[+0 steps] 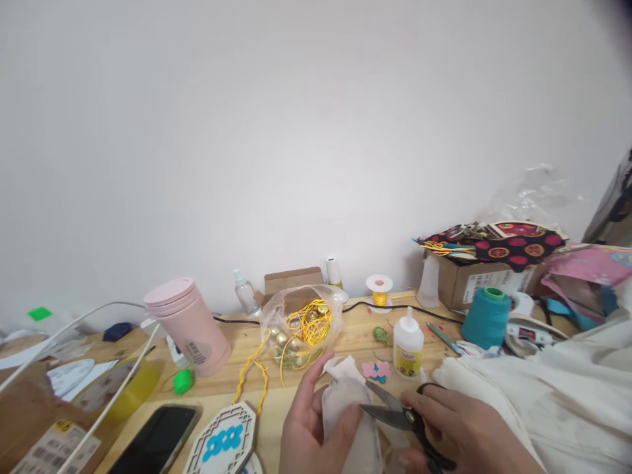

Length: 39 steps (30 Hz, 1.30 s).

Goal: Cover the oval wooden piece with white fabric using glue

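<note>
My left hand [316, 421] is closed on a small white fabric pouch [343, 398], thumb across its front, with a loose flap of cloth at its top. In my right hand [459, 421] is a pair of black-handled scissors [402, 418], blades parted and pointing left at the pouch's right side. Just behind the blades lie pink and blue flower cut-outs [376, 370]. A white glue bottle [408, 345] with a yellow label stands upright past the scissors. The lower part of the pouch runs out of the frame.
At left stand a pink tumbler [190, 322] and a dark phone [155, 441]. An octagonal lattice ornament [224, 438] lies nearby. Behind are a plastic bag [301, 329] with yellow cord and a yellow thread spool [379, 293]. A teal thread cone [486, 319] and white cloth [557, 388] sit right.
</note>
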Each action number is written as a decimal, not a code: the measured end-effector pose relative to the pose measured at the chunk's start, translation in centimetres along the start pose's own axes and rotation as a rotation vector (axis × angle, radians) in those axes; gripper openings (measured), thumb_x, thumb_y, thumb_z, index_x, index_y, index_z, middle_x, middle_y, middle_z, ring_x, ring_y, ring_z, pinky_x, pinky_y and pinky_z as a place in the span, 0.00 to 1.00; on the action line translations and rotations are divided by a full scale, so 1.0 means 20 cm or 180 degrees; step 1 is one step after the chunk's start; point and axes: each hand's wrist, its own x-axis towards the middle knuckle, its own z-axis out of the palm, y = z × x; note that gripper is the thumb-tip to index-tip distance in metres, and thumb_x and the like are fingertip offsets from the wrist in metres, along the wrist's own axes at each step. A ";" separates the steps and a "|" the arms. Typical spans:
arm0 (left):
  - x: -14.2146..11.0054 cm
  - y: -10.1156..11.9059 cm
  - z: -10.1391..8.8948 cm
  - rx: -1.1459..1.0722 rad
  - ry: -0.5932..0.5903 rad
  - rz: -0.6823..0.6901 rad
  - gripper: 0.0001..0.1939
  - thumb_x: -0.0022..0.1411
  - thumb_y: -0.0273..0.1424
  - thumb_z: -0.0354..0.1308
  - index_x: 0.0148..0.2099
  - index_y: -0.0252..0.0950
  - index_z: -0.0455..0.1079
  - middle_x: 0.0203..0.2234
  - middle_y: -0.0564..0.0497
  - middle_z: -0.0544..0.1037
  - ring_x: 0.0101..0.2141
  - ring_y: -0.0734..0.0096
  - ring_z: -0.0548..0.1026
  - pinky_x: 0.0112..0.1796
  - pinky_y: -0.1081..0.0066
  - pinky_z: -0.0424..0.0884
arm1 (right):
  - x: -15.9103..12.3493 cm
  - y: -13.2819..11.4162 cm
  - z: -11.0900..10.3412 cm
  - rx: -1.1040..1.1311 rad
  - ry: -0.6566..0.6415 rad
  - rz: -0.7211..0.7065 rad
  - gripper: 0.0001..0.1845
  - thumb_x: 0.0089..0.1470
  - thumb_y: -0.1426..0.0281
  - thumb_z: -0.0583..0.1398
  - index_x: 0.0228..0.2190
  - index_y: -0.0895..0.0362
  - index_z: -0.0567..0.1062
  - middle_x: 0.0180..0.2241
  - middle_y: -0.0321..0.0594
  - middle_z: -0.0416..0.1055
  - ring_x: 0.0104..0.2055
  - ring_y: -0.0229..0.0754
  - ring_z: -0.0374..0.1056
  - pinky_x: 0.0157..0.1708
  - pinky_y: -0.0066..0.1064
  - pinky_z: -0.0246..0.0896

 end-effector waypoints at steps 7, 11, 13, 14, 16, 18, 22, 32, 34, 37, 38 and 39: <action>0.00 0.00 0.00 0.0043 -0.0085 -0.0080 0.41 0.38 0.33 0.67 0.53 0.32 0.52 0.25 0.47 0.80 0.28 0.61 0.77 0.29 0.70 0.72 | 0.01 0.01 0.01 -0.0170 0.0041 -0.0021 0.13 0.40 0.68 0.64 0.33 0.51 0.73 0.23 0.32 0.72 0.22 0.39 0.68 0.19 0.24 0.59; 0.01 0.00 -0.01 0.0096 -0.0122 -0.0098 0.44 0.39 0.33 0.66 0.56 0.32 0.48 0.25 0.48 0.80 0.26 0.63 0.77 0.28 0.70 0.72 | 0.00 0.01 0.01 -0.0221 0.0080 -0.0073 0.15 0.40 0.67 0.64 0.35 0.51 0.73 0.25 0.33 0.73 0.23 0.40 0.69 0.20 0.25 0.61; 0.01 -0.01 -0.01 0.0134 -0.0096 -0.0084 0.45 0.39 0.33 0.66 0.57 0.32 0.47 0.25 0.47 0.80 0.26 0.63 0.76 0.28 0.70 0.72 | 0.00 0.01 0.02 -0.0231 0.0048 -0.0074 0.15 0.41 0.67 0.64 0.35 0.51 0.73 0.25 0.33 0.73 0.24 0.40 0.69 0.20 0.25 0.61; 0.01 -0.01 -0.02 0.0156 -0.0097 -0.0079 0.45 0.40 0.33 0.66 0.57 0.32 0.47 0.26 0.47 0.80 0.27 0.63 0.76 0.28 0.70 0.72 | -0.01 0.01 0.02 -0.0224 0.0023 -0.0063 0.15 0.41 0.67 0.64 0.35 0.52 0.72 0.25 0.33 0.73 0.24 0.40 0.69 0.20 0.25 0.61; 0.01 -0.01 -0.02 0.0198 -0.0127 -0.0071 0.45 0.40 0.34 0.66 0.57 0.32 0.47 0.26 0.47 0.80 0.27 0.63 0.76 0.29 0.70 0.72 | -0.01 0.02 0.02 -0.0210 -0.0033 -0.0023 0.13 0.42 0.67 0.64 0.34 0.52 0.72 0.25 0.32 0.73 0.25 0.40 0.70 0.21 0.25 0.62; 0.02 -0.01 -0.02 0.0223 -0.0155 -0.0066 0.45 0.40 0.34 0.66 0.57 0.32 0.47 0.25 0.47 0.80 0.26 0.64 0.76 0.28 0.71 0.71 | -0.01 0.02 0.02 -0.0209 -0.0075 -0.0004 0.12 0.42 0.67 0.63 0.34 0.52 0.72 0.26 0.32 0.74 0.26 0.40 0.70 0.21 0.25 0.62; 0.01 -0.01 -0.01 0.0155 -0.0167 -0.0093 0.45 0.40 0.34 0.66 0.58 0.31 0.46 0.25 0.47 0.80 0.27 0.64 0.76 0.29 0.71 0.71 | -0.01 0.02 0.02 -0.0260 -0.0050 -0.0023 0.13 0.43 0.67 0.63 0.34 0.51 0.72 0.26 0.32 0.74 0.26 0.40 0.70 0.21 0.25 0.63; 0.00 -0.01 -0.01 0.0062 -0.0136 -0.0186 0.46 0.39 0.33 0.67 0.58 0.32 0.47 0.26 0.46 0.80 0.28 0.61 0.76 0.30 0.68 0.72 | -0.02 0.04 0.02 -0.0646 0.0224 -0.0368 0.12 0.45 0.65 0.62 0.35 0.53 0.71 0.23 0.32 0.72 0.23 0.41 0.70 0.19 0.27 0.62; 0.00 -0.01 -0.01 0.0046 -0.0110 -0.0156 0.46 0.39 0.33 0.67 0.58 0.31 0.47 0.26 0.46 0.80 0.27 0.62 0.76 0.29 0.68 0.72 | -0.02 0.04 0.02 -0.0709 0.0296 -0.0451 0.13 0.46 0.65 0.61 0.36 0.54 0.70 0.22 0.33 0.72 0.21 0.40 0.69 0.17 0.27 0.60; 0.00 -0.01 -0.01 0.0051 -0.0079 -0.0141 0.46 0.39 0.33 0.67 0.58 0.31 0.48 0.24 0.46 0.80 0.26 0.63 0.76 0.28 0.69 0.72 | -0.03 0.04 0.02 -0.0755 0.0351 -0.0528 0.12 0.47 0.65 0.60 0.36 0.54 0.70 0.22 0.32 0.71 0.21 0.40 0.69 0.17 0.27 0.60; 0.00 -0.01 -0.01 0.0060 -0.0078 -0.0138 0.46 0.39 0.33 0.67 0.58 0.31 0.47 0.24 0.46 0.80 0.25 0.63 0.76 0.27 0.69 0.72 | -0.03 0.05 0.03 -0.0756 0.0352 -0.0528 0.13 0.47 0.65 0.60 0.36 0.54 0.69 0.22 0.32 0.71 0.21 0.39 0.69 0.17 0.27 0.60; 0.00 -0.01 -0.01 0.0063 -0.0069 -0.0134 0.46 0.39 0.33 0.67 0.58 0.31 0.47 0.24 0.46 0.80 0.25 0.62 0.76 0.27 0.68 0.72 | -0.03 0.05 0.03 -0.0749 0.0343 -0.0518 0.13 0.47 0.66 0.60 0.37 0.54 0.69 0.22 0.32 0.71 0.21 0.39 0.69 0.17 0.27 0.59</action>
